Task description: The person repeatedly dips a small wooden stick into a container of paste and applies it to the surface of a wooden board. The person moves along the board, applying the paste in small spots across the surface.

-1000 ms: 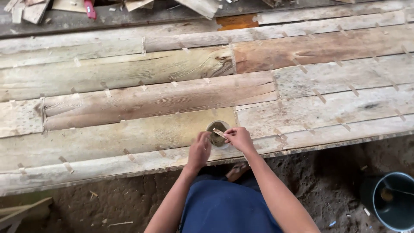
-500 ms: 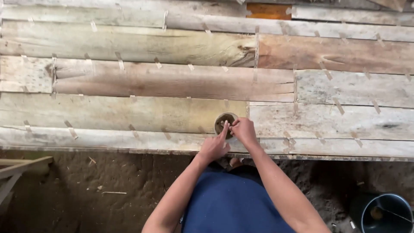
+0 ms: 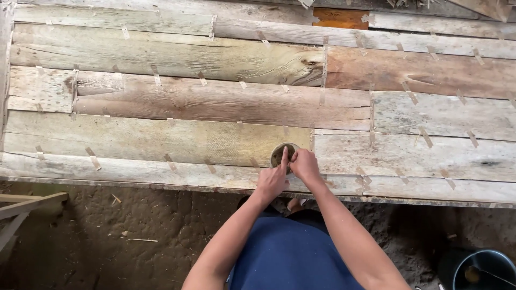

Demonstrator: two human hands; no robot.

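Here both hands work at the small round tin of dark paste [image 3: 283,154] on the weathered plank desk [image 3: 161,139]'s near edge: left hand [image 3: 272,181] dips 1 finger, its grip loose, right hand [image 3: 305,165]'s grip closed on the rim, seams mostly taped.

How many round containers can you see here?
2: a small cup on the planks under both hands, and a bucket on the ground at bottom right. Others may lie out of frame.

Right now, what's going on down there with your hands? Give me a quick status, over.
Left hand at small round container, index finger reaching into it. Right hand closed against its rim. Container sits on weathered plank surface. Nothing blocking. Bucket on ground, far right.
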